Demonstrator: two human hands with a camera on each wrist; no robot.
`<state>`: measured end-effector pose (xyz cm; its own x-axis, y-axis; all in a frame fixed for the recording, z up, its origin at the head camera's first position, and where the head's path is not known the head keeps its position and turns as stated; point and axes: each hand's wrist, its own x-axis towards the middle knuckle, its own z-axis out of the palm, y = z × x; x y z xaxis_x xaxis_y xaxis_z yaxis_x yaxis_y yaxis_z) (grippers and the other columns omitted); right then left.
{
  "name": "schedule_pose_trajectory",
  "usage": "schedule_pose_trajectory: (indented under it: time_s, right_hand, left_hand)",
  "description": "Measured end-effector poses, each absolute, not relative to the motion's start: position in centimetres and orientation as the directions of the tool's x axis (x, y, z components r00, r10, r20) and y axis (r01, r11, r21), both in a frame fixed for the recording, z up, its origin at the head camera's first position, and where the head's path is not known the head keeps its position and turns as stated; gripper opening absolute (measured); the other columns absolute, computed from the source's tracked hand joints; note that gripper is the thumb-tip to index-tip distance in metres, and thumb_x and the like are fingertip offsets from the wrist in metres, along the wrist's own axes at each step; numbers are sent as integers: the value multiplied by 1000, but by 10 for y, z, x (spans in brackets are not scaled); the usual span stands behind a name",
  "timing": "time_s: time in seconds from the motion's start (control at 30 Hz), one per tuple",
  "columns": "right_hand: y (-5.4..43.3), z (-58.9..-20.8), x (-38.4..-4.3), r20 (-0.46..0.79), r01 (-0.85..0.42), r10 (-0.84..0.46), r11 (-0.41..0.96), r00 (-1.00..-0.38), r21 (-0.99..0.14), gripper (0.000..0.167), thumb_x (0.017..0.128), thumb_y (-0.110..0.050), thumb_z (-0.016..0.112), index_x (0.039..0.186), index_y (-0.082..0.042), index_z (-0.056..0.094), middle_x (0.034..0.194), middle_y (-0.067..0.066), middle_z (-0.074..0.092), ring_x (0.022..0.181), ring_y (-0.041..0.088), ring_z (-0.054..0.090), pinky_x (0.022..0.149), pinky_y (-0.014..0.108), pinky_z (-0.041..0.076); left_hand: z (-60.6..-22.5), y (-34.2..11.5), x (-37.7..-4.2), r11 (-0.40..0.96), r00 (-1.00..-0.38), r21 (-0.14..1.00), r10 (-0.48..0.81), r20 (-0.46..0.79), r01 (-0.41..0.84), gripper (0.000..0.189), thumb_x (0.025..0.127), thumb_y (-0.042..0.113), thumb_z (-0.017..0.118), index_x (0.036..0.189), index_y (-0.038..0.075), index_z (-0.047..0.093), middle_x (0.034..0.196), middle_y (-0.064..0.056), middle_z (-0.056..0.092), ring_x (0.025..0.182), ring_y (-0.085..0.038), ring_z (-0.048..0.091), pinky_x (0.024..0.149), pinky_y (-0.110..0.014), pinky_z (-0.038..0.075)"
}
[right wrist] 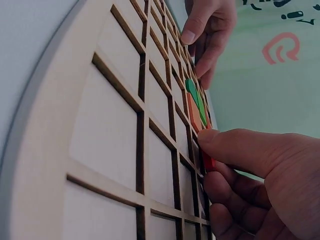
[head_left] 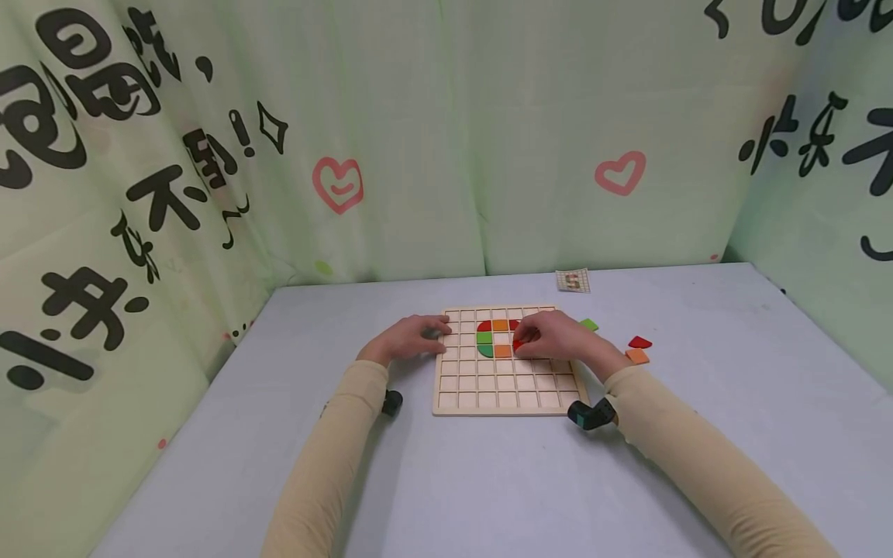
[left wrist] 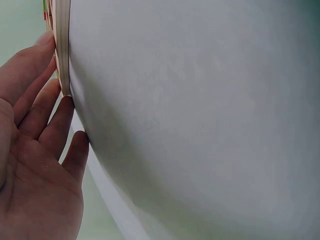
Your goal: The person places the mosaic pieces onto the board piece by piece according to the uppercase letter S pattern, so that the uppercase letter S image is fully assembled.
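We look down at a square wooden grid board (head_left: 505, 384) in the middle of a pale tabletop (head_left: 488, 480). The left hand (head_left: 413, 335) touches the board's left edge with loosely extended fingers. The right hand (head_left: 554, 337) pinches a red piece (right wrist: 209, 163) between thumb and fingers, low over the grid, just beside an orange piece (head_left: 502, 352) already in its cell. Red, orange and green pieces form a partial ring there; a green piece (head_left: 589, 325), another red piece (head_left: 639, 342) and another orange piece (head_left: 637, 356) lie right of the board.

To seat the pinched piece well, we would square its straight edges to the dividers, lower it level, then press with a fingertip, taking care not to nudge its neighbour; light pressure from the left hand should keep the board from sliding.

The small card (head_left: 574, 280) behind the board carries a printed grid and pattern, too small to read. The curtain (head_left: 418, 240) bears large black characters, apparently Chinese, including what looks like "不", an exclamation mark and red heart outlines. We can make out no brand.
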<state>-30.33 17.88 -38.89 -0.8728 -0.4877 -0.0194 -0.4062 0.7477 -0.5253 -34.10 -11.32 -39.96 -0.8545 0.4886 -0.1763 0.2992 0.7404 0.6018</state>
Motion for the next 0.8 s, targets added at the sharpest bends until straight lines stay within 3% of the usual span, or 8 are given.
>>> schedule_pose_trajectory:
  time_s: [0.8]
  right_hand:
    - [177,-387,-303,-46,-412,-497,765,-867,-495,16,87,-15,73,98,-4,68,86,1,65,80,17,57,77,33,51]
  left_hand:
    - [-397,-114,-339,732,-850,606,500,-166,312,35,91,19,69,126,13,65,152,2,42,145,-23,28,117,-40,24]
